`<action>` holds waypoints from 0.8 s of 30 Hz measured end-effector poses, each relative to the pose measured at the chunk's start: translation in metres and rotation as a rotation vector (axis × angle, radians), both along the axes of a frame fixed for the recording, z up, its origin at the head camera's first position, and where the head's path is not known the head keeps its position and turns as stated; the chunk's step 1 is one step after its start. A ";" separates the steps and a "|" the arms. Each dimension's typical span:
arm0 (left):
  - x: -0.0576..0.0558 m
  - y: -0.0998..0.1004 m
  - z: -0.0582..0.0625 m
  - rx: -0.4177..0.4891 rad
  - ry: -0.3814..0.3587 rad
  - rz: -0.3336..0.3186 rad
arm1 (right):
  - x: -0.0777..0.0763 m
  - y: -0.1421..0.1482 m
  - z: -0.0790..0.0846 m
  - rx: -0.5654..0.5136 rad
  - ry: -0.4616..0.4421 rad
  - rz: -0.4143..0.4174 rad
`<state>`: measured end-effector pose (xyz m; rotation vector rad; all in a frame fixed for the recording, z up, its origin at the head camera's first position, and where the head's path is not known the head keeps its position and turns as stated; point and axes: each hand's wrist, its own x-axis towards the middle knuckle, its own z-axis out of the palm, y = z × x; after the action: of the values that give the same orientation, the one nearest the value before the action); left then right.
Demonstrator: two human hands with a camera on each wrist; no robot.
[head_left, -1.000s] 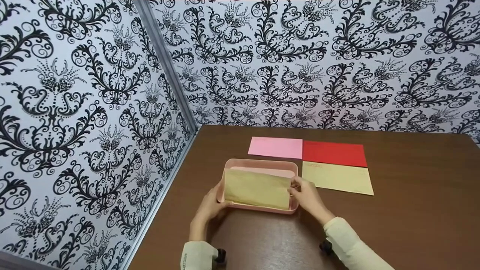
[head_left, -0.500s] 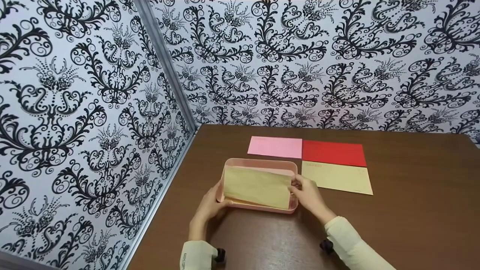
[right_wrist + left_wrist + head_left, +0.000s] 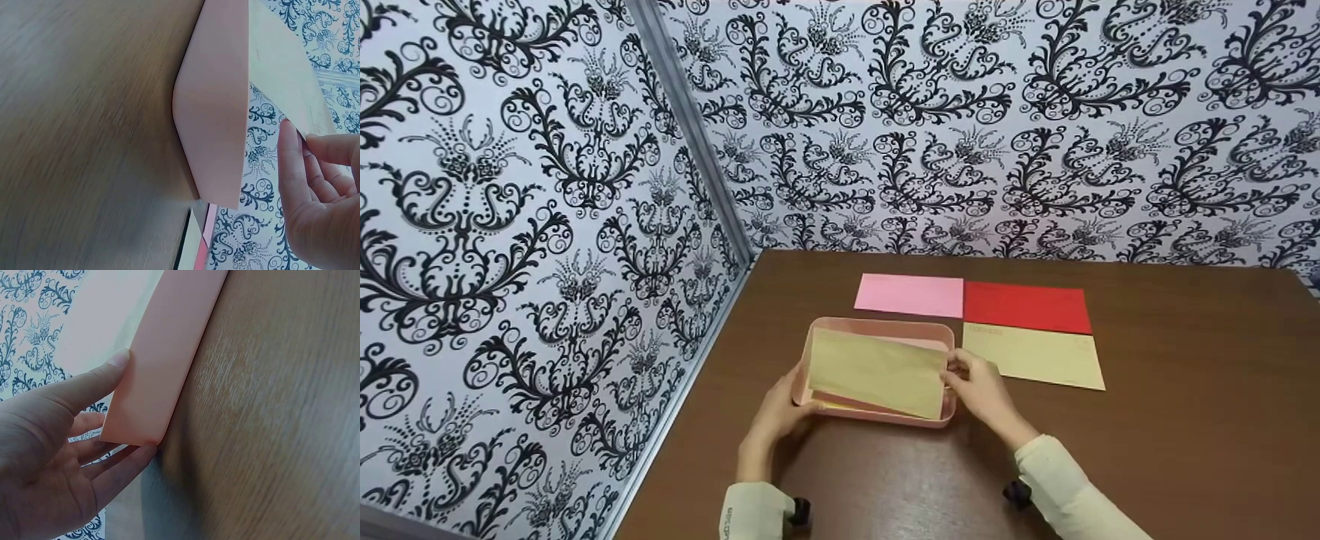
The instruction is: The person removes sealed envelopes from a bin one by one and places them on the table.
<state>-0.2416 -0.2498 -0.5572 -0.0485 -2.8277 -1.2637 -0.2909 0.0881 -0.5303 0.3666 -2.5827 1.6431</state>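
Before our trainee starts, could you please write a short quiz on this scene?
1. What does the right hand pinch?
2. True or false: the left hand holds the pink tray at its right end.
3. How many envelopes show on the table outside the tray?

Key:
1. The held yellow envelope, at its right edge.
2. False; it holds the left end.
3. Three: a pink envelope, a red envelope and a flat yellow envelope.

Brown table (image 3: 1207, 427) against black-and-white scroll-patterned walls (image 3: 930, 135), grey corner strip (image 3: 690, 120) between.
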 end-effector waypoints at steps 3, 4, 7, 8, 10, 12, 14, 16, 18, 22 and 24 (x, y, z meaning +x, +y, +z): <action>0.000 0.000 0.000 0.004 -0.002 -0.004 | 0.001 0.002 0.000 -0.001 0.000 -0.003; 0.000 0.000 0.001 0.002 -0.002 -0.007 | 0.001 0.003 0.001 -0.007 -0.003 -0.003; 0.001 0.000 0.001 -0.002 -0.004 -0.013 | 0.002 0.004 0.002 -0.034 -0.019 -0.001; 0.001 0.000 0.001 -0.003 -0.004 -0.015 | 0.002 0.005 0.002 -0.045 -0.027 0.000; 0.001 0.000 0.001 -0.008 -0.004 -0.018 | 0.003 0.006 0.002 -0.062 -0.042 -0.001; 0.001 0.000 0.002 -0.006 -0.005 -0.018 | 0.003 0.007 0.002 -0.069 -0.047 -0.004; -0.001 -0.001 -0.002 -0.002 0.002 -0.013 | 0.005 0.007 0.004 -0.077 -0.055 -0.016; -0.001 -0.001 -0.002 -0.005 0.002 -0.010 | 0.006 0.008 0.005 -0.089 -0.058 -0.017; -0.001 0.000 -0.002 -0.005 0.003 -0.008 | 0.006 0.010 0.005 -0.102 -0.063 -0.018; 0.001 0.001 0.002 -0.006 -0.016 -0.003 | 0.006 0.014 0.005 -0.112 -0.062 -0.016; 0.001 0.000 0.002 0.002 -0.026 -0.001 | 0.007 0.016 0.005 -0.114 -0.061 -0.018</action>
<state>-0.2406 -0.2493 -0.5556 -0.0329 -2.8487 -1.2764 -0.2839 0.1041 -0.5253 0.2905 -2.5111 1.8131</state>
